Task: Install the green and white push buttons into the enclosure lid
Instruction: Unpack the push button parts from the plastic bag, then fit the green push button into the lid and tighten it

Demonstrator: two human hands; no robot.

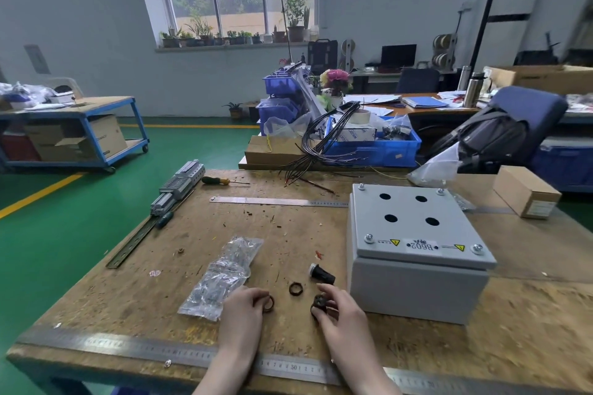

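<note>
A grey metal enclosure stands on the right of the wooden bench; its lid has several round holes, all open. My left hand pinches a dark ring nut just above the bench. My right hand grips a dark push-button body; its cap colour is hidden. A second ring nut lies between my hands. A white-capped push button lies on its side beside the enclosure's left wall.
A clear plastic parts bag lies left of my hands. Steel rulers lie along the front edge and across the middle. DIN rail, terminal blocks, two screwdrivers, black wires, a blue bin and a cardboard box sit further back.
</note>
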